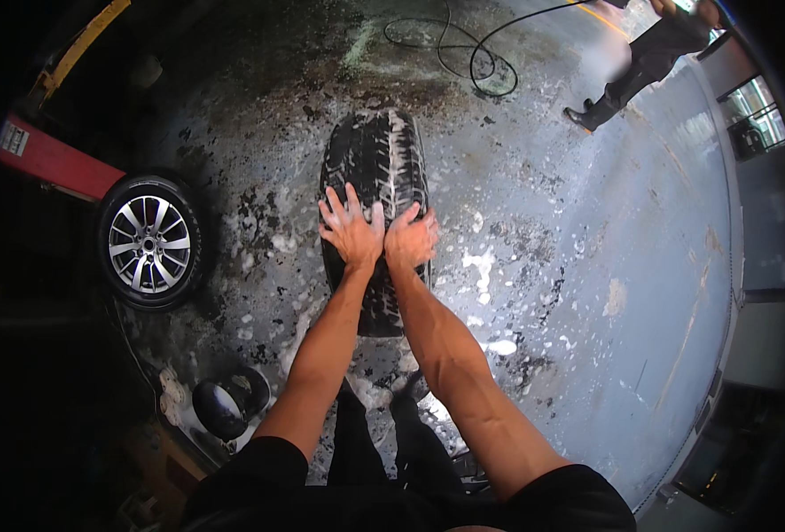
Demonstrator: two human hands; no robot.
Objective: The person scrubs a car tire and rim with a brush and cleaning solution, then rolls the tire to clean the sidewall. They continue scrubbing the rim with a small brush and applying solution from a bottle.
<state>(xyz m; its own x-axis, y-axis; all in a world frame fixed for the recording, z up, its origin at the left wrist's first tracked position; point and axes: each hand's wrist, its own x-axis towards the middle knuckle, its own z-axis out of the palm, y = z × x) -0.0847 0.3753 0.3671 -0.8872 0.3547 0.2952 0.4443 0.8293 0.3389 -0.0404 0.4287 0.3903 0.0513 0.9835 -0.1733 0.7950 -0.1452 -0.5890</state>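
Note:
A black tire (pixel 370 146) stands upright on its tread in front of me, with white foam smeared along its grooves. My left hand (pixel 352 235) lies on the left part of the tread, fingers spread and holding nothing. Beside it, my right hand (pixel 409 239) rests on the right part of the tread, its fingers laid over toward the tire's right edge. White foam clings to the fingers of both hands. My forearms cover part of the near tread.
To the left, a wheel with a silver spoked rim (pixel 149 246) stands by a red lift arm (pixel 55 160). A dark bucket-like container (pixel 220 410) is at lower left. A black hose (pixel 476 53) coils on the foam-spotted floor (pixel 587 293). Another person's leg (pixel 632 84) shows at upper right.

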